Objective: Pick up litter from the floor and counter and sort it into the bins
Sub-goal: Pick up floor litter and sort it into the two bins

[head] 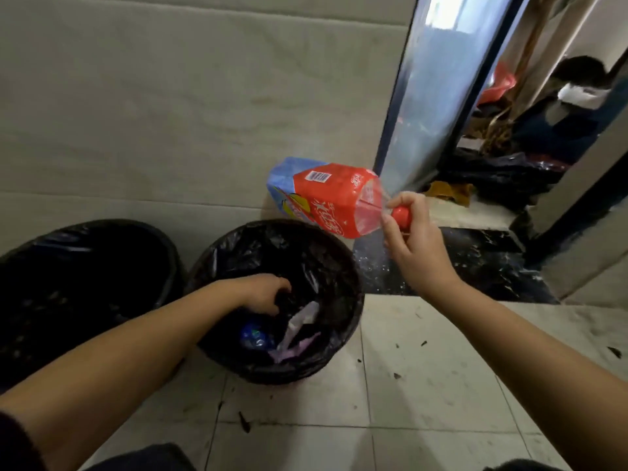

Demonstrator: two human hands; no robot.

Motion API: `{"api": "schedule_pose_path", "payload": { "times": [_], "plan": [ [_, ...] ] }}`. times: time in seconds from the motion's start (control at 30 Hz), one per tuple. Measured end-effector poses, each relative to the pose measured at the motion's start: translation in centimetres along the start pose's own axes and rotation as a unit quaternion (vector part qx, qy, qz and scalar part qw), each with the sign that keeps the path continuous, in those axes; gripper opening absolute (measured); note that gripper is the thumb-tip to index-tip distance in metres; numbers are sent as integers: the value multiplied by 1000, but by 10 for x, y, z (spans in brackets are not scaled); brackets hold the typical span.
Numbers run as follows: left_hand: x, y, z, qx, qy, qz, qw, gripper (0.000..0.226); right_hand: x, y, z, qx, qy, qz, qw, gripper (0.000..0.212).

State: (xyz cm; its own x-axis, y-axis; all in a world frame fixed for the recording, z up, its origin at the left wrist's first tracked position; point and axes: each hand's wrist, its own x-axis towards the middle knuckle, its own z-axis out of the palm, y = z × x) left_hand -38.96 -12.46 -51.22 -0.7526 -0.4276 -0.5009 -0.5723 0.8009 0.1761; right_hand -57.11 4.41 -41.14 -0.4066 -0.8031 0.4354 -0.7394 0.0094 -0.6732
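My right hand (413, 239) grips a large empty plastic bottle (326, 198) by its red cap end; the bottle has a red and blue label and hangs sideways just above the far rim of the right bin (343, 263). That bin is lined with a black bag and holds a pale purple wrapper (299, 331) and a blue crushed item (253, 334). My left hand (265, 294) reaches down inside this bin, fingers curled on something dark; what it touches cannot be made out. A second black-lined bin (85, 266) stands to the left.
Both bins stand against a beige wall on a dirty white tiled floor (424, 385) with dark scraps. A metal door frame (431, 96) and a dark stone threshold (458, 263) lie to the right. Beyond it, a person crouches among bags.
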Motion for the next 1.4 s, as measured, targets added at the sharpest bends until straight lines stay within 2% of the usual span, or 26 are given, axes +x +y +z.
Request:
{"api": "schedule_pose_path", "payload": {
  "times": [0.17, 0.3, 0.37, 0.43, 0.5, 0.63, 0.83, 0.97, 1.03, 1.1, 1.2, 1.3, 1.4],
  "plan": [
    [-66, -51, -32, -80, 204, -20, 975, 24, 35, -59, 72, 13, -28, -65, 997, 19],
    [-147, -94, 2, -94, 323, -118, 934, 25, 59, -122, 141, 62, -80, -113, 988, 18],
    [-183, -108, 39, -87, 326, -170, 926, 33, 65, -152, 177, 70, -126, -150, 978, 20],
    [-205, -120, 71, -82, 286, -206, 932, 38, 65, -178, 213, 53, -191, -177, 964, 27],
    [-213, -126, 93, -52, 281, -206, 936, 43, 60, -196, 250, 0, -263, -200, 944, 33],
    [-212, -128, 110, 68, 341, -182, 920, 50, 38, -189, 315, -130, -381, -239, 884, 36],
    [-208, -133, 117, 100, 381, -158, 905, 47, 4, -159, 369, -243, -514, -157, 808, 36],
    [-207, -132, 114, 85, 376, -145, 911, 52, 0, -162, 376, -286, -574, -134, 756, 48],
    [-209, -132, 108, 55, 347, -136, 926, 61, 6, -167, 370, -306, -603, -132, 725, 47],
    [-207, -140, 97, 30, 328, -118, 937, 68, 22, -172, 354, -287, -589, -149, 741, 37],
    [-203, -156, 57, 53, 361, -72, 928, 73, 64, -177, 309, -238, -494, -160, 821, 29],
    [-174, -150, -7, 72, 384, -24, 920, 60, 105, -161, 249, -210, -395, -125, 885, 27],
    [-123, -110, -72, 75, 379, 34, 922, 47, 122, -117, 185, -220, -301, -65, 926, 28]
  ]
}}
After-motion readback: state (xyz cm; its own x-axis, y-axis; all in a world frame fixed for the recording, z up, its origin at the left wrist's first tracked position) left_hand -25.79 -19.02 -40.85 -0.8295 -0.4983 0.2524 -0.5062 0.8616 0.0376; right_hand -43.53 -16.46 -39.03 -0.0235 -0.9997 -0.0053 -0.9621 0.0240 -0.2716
